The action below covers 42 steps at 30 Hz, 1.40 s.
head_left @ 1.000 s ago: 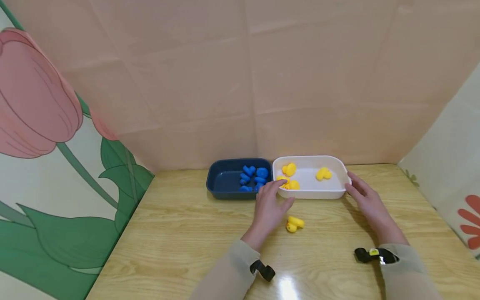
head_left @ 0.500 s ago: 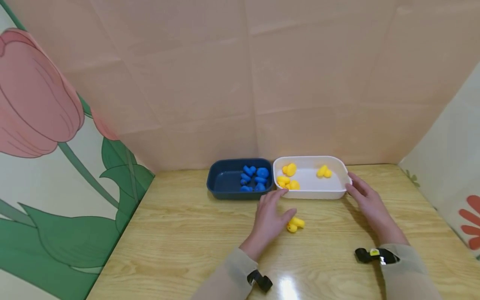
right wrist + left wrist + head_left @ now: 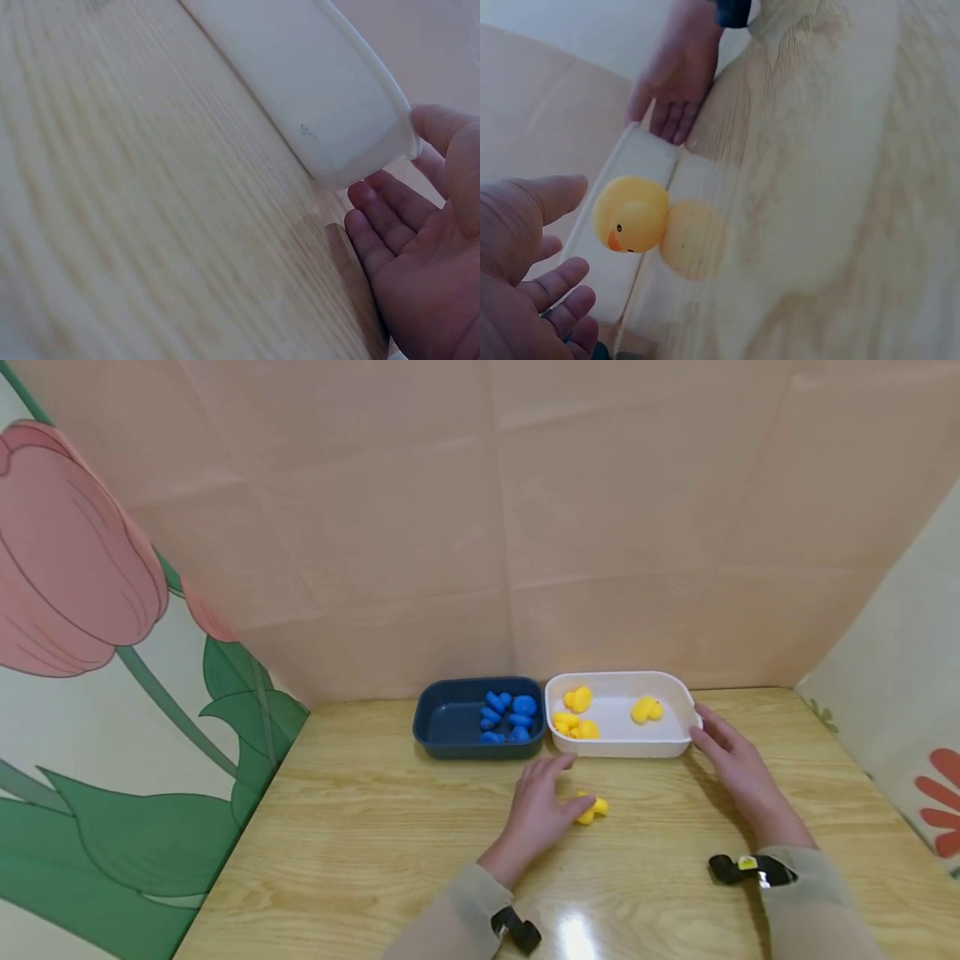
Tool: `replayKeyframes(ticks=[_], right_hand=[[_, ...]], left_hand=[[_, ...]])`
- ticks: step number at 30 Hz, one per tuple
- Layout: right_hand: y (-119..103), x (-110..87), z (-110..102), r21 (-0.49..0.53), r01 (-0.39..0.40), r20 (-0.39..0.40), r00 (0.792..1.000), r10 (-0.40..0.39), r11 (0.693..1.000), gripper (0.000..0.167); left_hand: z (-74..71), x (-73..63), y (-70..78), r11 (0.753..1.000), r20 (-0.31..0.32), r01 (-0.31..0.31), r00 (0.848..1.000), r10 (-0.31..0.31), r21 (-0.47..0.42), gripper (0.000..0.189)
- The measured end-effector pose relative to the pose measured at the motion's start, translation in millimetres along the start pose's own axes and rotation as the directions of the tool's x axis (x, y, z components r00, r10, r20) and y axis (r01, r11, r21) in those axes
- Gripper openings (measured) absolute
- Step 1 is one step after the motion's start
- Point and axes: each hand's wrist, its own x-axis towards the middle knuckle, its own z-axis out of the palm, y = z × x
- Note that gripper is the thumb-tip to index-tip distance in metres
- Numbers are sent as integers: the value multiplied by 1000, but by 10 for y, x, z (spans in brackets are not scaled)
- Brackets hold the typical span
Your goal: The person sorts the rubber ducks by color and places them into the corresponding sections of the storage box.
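Note:
A yellow rubber duck [image 3: 599, 810] lies on the table in front of the white tray [image 3: 630, 749]. My left hand [image 3: 534, 808] is just left of it, thumb and fingers spread apart. In the left wrist view a gap shows between those fingers and the duck [image 3: 634, 214]. My right hand [image 3: 738, 774] rests at the tray's right end. Seen from the right wrist, its thumb is at the rim of the white tray [image 3: 315, 82] and its loosely bent fingers are beside the end wall. Several yellow ducks [image 3: 577, 700] are inside the white tray.
A dark blue tray [image 3: 442, 749] stands against the white one on its left, with several blue ducks [image 3: 524, 706] in its right half. Behind both trays rises a pinkish cloth backdrop [image 3: 375, 568]. The wooden table [image 3: 360, 827] stretches toward me.
My left hand has drawn back from over the white tray's front left corner, down toward me to the loose duck, its thumb now overlapping the duck in view. My right hand stays put.

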Motion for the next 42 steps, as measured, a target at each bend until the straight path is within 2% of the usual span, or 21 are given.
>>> replayKeyframes(ticks=[7, 13, 21, 42], right_hand=[[-1, -1, 0, 12, -7, -2, 1000, 7, 1000, 84], [-11, 0, 3, 12, -5, -10, 1000, 5, 1000, 84], [-29, -6, 5, 18, -2, -10, 1000, 2, 1000, 83], [-27, -10, 9, 3, -11, -11, 1000, 11, 1000, 84]], left_hand=[[61, -7, -75, 1000, 48, 1, 999, -2, 15, 71], [78, -11, -97, 996, 77, -32, 997, 26, 77, 74], [77, -21, -111, 989, 126, -29, 992, 10, 144, 73], [88, -36, -131, 979, 133, -79, 990, 54, 190, 66]])
